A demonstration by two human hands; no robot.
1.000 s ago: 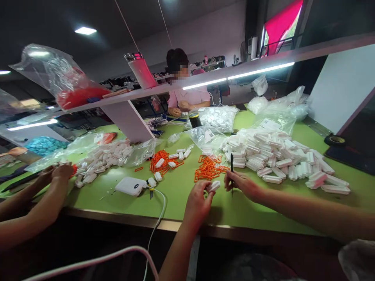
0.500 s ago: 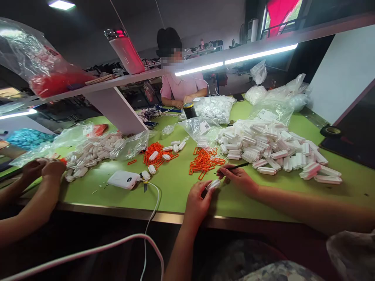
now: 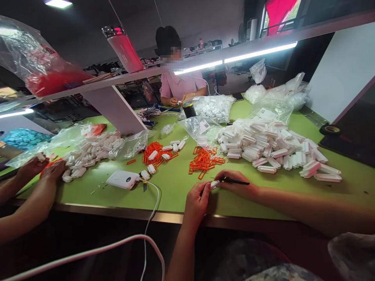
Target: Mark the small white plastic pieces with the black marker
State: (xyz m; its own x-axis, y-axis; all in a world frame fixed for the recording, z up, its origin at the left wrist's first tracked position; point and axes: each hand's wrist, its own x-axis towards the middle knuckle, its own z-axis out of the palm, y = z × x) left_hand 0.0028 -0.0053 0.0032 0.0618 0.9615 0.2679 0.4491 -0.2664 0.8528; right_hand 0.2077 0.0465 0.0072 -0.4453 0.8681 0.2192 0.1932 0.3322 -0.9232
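My left hand (image 3: 197, 199) pinches a small white plastic connector (image 3: 215, 183) just above the green table (image 3: 175, 187), near its front edge. My right hand (image 3: 236, 183) is closed round a thin black tool (image 3: 234, 181) that lies nearly level, its near end at the connector. A loose heap of orange clips (image 3: 205, 160) lies just beyond both hands. To the right spreads a large pile of white connectors (image 3: 272, 146).
A white power bank (image 3: 123, 180) with a white cable (image 3: 149, 226) lies left of my hands. More orange clips and white parts (image 3: 159, 153) sit behind it. A co-worker's hands (image 3: 43, 168) work at the left by bagged white parts (image 3: 93, 148). Another person (image 3: 178, 84) sits across. Tape roll (image 3: 331, 129) far right.
The black tool tipped from upright to nearly level and my right hand moved closer to the connector in my left hand. The view shifted slightly downward.
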